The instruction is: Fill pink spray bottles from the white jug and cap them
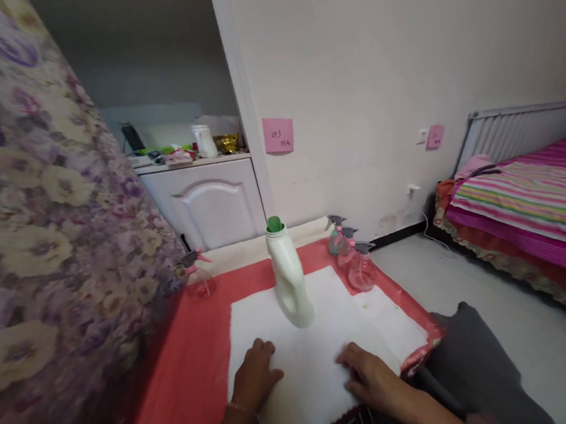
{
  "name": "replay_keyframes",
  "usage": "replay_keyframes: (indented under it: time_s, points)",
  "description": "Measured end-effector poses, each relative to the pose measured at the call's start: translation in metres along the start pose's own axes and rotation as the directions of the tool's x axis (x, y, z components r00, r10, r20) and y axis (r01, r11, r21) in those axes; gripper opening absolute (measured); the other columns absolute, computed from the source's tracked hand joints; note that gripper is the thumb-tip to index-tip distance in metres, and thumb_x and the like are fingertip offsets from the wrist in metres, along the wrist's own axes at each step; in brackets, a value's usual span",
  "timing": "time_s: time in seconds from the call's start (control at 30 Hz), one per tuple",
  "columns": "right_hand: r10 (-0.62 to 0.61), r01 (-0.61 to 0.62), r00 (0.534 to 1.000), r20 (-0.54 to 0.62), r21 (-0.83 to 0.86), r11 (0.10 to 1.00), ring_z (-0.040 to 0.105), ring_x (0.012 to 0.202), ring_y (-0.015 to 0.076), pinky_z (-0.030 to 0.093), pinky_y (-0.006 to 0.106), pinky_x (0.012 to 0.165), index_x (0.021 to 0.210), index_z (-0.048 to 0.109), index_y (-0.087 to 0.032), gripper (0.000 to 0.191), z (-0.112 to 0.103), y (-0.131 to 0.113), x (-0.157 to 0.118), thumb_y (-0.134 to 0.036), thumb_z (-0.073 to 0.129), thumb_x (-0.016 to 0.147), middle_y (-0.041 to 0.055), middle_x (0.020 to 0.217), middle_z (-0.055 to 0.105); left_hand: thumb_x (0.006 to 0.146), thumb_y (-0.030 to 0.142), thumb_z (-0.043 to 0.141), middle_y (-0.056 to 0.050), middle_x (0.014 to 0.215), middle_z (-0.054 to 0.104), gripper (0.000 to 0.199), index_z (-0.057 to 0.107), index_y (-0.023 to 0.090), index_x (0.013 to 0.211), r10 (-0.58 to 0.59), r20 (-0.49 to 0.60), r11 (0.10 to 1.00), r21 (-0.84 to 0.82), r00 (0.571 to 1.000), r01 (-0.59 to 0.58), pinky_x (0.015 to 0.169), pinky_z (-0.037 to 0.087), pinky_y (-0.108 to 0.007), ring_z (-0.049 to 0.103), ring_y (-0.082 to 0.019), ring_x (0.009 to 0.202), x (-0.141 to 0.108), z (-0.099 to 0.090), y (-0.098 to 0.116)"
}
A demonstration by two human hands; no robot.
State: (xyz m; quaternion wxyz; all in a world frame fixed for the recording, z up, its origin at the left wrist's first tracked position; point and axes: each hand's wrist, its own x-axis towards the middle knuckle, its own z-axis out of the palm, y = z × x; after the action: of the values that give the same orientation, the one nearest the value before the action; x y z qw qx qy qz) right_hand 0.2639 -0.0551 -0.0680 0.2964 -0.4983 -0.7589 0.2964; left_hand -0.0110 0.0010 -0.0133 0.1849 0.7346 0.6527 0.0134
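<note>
A pale green plastic jug (287, 281), like a detergent bottle with a moulded handle, stands on a white cloth (295, 363). Its cap is off, and something green shows in its mouth. My left hand (254, 378) rests on the cloth in front of the jug, thumb apart from the bent fingers, holding nothing. To the right, my right hand (369, 374) lies at the cloth with fingers spread and nothing in them. Neither hand touches the jug.
Spray bottles (361, 270) cluster at the table's back right; another spray bottle (199, 277) stands at the left. A red tablecloth (188, 355) lies beneath the white cloth. A floral curtain (60, 234) hangs at left, a shelf cabinet (210, 203) behind, a bed (533, 199) at right.
</note>
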Motion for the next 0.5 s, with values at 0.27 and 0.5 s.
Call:
replay_keyframes:
  time_s: [0.27,0.5]
  points:
    - [-0.018,0.018,1.0,-0.02,0.008,1.0,0.062,0.08,0.0198,0.05,0.032,0.076,0.113,0.059,-0.021,0.034,0.006,0.013,-0.001,-0.016,0.053,0.08,0.0048,0.092,0.064,0.065,0.013,0.061,-0.005,0.104,0.059,0.031,0.061,0.018,0.095,-0.004,-0.07,0.969,-0.246,0.998,-0.014,0.082,0.04,-0.028,0.054,-0.02,0.098,-0.003,0.009,-0.016]
    - [0.01,-0.001,0.997,-0.071,0.132,0.991,0.063,0.067,0.0178,0.053,0.026,0.068,0.11,0.064,-0.024,0.029,0.006,0.03,0.002,-0.041,0.053,0.089,0.0008,0.074,0.065,0.071,0.03,0.064,-0.002,0.08,0.067,0.03,0.066,0.015,0.096,-0.167,-0.284,0.814,-0.581,0.944,-0.031,0.071,0.047,-0.028,0.062,-0.018,0.076,0.019,-0.018,-0.051]
